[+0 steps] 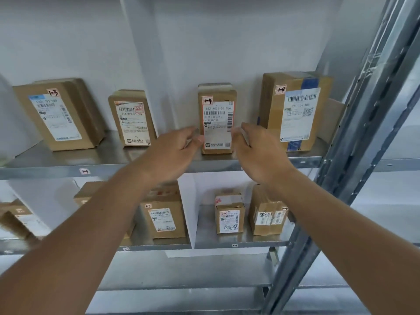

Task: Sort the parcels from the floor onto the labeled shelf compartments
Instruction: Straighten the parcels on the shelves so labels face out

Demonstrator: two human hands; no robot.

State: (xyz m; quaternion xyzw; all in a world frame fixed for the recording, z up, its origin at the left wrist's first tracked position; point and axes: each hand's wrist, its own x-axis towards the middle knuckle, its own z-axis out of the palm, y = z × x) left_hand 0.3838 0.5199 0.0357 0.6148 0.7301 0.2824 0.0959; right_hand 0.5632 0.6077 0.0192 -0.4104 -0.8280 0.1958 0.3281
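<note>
On the upper shelf (68,165) across mid-frame you have four parcels: two left ones tagged 1-3, two right ones tagged 1-4. Your left hand (175,153) and right hand (256,151) flank the third parcel (217,96), marked "642 H431-00 036", standing upright; both sets of fingers curl loosely beside its lower edges, though you cannot tell whether they grip it. On the lower shelf (238,243), at least four more parcels stand, some tagged 2-4.
</note>
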